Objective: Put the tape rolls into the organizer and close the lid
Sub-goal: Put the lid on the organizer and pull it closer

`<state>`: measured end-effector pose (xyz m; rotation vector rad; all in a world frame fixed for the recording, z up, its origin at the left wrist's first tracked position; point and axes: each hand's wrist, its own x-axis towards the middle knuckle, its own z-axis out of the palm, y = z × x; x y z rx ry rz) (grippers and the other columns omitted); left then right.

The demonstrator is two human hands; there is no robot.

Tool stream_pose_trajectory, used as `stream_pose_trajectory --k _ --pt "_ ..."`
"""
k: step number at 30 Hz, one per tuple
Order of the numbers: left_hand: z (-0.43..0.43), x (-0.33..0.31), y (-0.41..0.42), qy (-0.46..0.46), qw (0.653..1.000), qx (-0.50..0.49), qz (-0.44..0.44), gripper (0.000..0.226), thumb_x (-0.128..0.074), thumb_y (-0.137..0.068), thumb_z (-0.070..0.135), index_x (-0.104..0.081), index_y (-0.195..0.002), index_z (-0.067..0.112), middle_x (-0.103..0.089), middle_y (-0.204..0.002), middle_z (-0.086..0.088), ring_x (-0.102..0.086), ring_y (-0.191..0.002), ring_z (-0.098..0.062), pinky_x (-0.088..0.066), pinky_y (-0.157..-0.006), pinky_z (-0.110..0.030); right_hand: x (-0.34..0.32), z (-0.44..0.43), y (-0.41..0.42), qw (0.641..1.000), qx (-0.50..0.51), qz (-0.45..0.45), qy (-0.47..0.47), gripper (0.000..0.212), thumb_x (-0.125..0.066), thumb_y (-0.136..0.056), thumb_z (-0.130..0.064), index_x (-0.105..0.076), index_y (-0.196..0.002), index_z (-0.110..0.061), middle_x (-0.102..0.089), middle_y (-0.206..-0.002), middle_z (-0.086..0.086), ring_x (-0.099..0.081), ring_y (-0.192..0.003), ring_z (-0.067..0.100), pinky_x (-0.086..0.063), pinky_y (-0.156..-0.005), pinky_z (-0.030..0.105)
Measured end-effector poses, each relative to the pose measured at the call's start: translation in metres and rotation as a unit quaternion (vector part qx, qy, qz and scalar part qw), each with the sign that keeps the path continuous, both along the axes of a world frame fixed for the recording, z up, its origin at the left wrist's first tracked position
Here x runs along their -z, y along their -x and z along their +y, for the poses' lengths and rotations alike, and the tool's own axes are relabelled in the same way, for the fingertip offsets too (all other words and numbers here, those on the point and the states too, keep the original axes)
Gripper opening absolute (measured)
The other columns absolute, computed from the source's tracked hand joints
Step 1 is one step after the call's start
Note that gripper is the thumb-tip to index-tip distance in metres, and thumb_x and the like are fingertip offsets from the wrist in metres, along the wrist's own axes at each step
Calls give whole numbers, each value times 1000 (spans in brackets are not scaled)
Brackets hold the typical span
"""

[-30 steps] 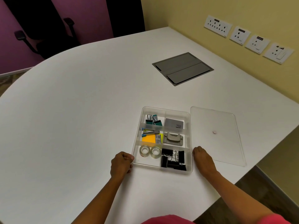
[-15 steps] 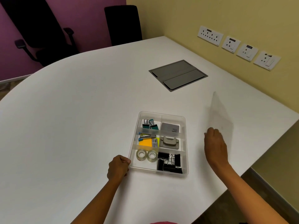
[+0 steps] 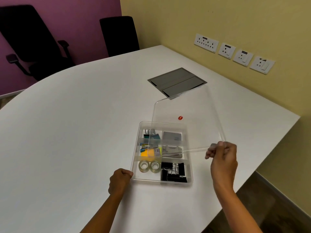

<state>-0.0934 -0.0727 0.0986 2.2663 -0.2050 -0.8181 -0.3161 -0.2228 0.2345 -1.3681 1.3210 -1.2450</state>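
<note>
A clear plastic organizer [image 3: 134, 165] sits on the white table near me. Two clear tape rolls [image 3: 149, 166] lie side by side in its near-left compartment. My right hand [image 3: 223, 158] pinches the near right corner of the clear lid [image 3: 198, 125], which hangs tilted in the air over the organizer's far and right part. A small red dot marks the lid's middle. My left hand [image 3: 120, 179] is closed into a fist against the organizer's near-left corner.
Black binder clips [image 3: 173, 172], a yellow sticky pad, staples and a grey punch fill other compartments. A grey cable hatch [image 3: 176, 81] is set into the table beyond. The table edge runs close on the right. Black chairs stand at the far side, wall sockets on the right.
My right hand picked the lid up from the table on the right, swung it upright, and now holds it tilted over the organizer. The left hand stayed at the near-left corner.
</note>
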Motion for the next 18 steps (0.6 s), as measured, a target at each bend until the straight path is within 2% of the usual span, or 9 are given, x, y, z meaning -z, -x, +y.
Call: stream_pose_trajectory --k 2,5,7,9,11,14,18 --pt "0 -1 4 -16 999 3 -28 5 -63 -87 24 -67 -88 21 -69 -100 -5 -61 -91 -26 -47 -77 -34 20 7 -2 998 -20 -25 -57 21 -37 -102 -27 -48 -95 -11 -62 -77 5 -58 -62 15 -50 -61 20" --pt "2 0 7 -21 998 2 -58 8 -63 -88 25 -68 -90 20 -70 -99 -3 -58 -86 -23 -42 -74 -32 53 18 -2 987 -37 -67 -144 18 -37 -102 -23 -48 -89 -18 -61 -74 7 -57 -64 22 -49 -70 36" --pt "3 -2 7 -20 997 -9 -70 9 -66 -85 27 -71 -87 19 -71 -95 -3 -56 -82 -22 -42 -73 -32 70 23 0 974 -35 -100 -203 18 -37 -103 -19 -47 -88 -16 -58 -76 12 -55 -64 24 -47 -66 36" --pt "4 -3 7 -17 996 -17 -83 10 -70 -83 28 -73 -83 19 -73 -91 -3 -57 -79 -22 -42 -72 -31 89 28 4 968 -30 -85 -233 18 -37 -102 -19 -47 -88 -14 -58 -75 14 -54 -65 24 -47 -67 38" --pt "5 -4 8 -10 996 -24 -87 9 -71 -81 29 -73 -78 21 -75 -89 -4 -61 -81 -25 -44 -73 -32 106 31 8 966 -30 -30 -253 18 -38 -102 -24 -49 -90 -15 -61 -73 13 -56 -65 24 -47 -74 44" --pt "7 -4 10 -1 996 -32 -88 9 -71 -82 31 -71 -76 24 -75 -90 -3 -66 -89 -30 -47 -75 -34 121 36 10 958 -24 29 -285 20 -41 -101 -26 -51 -95 -9 -64 -74 13 -57 -62 23 -48 -66 34" --pt "10 -1 21 7 994 -35 -103 15 -61 -90 34 -70 -93 22 -73 -100 -2 -64 -92 -29 -44 -75 -33 126 34 11 948 -41 124 -289 27 -53 -96 -30 -57 -91 -4 -67 -76 13 -59 -61 20 -40 -54 25"
